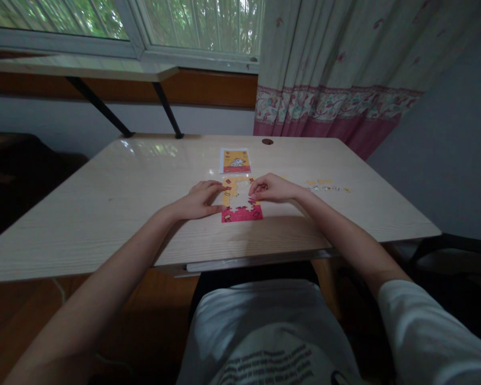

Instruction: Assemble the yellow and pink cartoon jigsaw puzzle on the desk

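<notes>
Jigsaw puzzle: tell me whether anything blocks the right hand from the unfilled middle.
Nothing visible does. The right hand is at the right edge of the unfilled middle of the jigsaw puzzle; the left hand is at the left border, and loose pieces lie off to the right.

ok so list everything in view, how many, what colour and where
puzzle: one, yellow and pink, on desk, middle unfilled
picture card: one, yellow and red, beyond puzzle
loose pieces: several, count unclear, yellow and white, right of puzzle
desk: one, pale wood, centre
desk hole: one, dark, far edge
shelf: one, pale, black supports, back left
window: one, pale frame, behind shelf
curtain: one, cream and pink, back right
floor: one, brown, below desk
cable: count unclear, white, floor left
T-shirt: one, white, bottom centre
left-hand grip: one, bare, puzzle's left side
right-hand grip: one, bare, puzzle's right side
</notes>
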`<state>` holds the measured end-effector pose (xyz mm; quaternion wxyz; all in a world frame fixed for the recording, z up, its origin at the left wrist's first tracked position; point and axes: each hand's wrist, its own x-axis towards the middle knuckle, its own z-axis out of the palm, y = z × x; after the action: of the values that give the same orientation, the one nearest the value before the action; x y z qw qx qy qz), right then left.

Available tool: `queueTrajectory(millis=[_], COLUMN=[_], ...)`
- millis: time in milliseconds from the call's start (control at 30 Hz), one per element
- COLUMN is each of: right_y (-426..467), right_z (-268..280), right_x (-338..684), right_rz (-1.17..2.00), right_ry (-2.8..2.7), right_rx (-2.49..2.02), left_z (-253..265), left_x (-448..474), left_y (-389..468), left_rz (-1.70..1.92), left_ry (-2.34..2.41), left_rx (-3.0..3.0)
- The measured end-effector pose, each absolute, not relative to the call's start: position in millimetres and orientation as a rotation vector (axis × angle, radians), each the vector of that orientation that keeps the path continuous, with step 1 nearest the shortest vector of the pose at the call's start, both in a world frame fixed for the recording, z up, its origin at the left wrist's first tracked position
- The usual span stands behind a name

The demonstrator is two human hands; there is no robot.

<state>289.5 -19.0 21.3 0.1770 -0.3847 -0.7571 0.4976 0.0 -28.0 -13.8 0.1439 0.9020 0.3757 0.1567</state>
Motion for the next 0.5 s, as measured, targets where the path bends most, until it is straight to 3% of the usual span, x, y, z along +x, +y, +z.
queueTrajectory(millis=[500], right_y=[-21.1], right_z=[17.6], right_x=[283.3], right_rz=[1.470], right_ry=[-2.228], right_rx=[-1.053], left_z=[-11.7], left_x=[2.3], left_y=[-30.0], left_rz=[0.438], left_ry=[1.098], left_rx=[2.607])
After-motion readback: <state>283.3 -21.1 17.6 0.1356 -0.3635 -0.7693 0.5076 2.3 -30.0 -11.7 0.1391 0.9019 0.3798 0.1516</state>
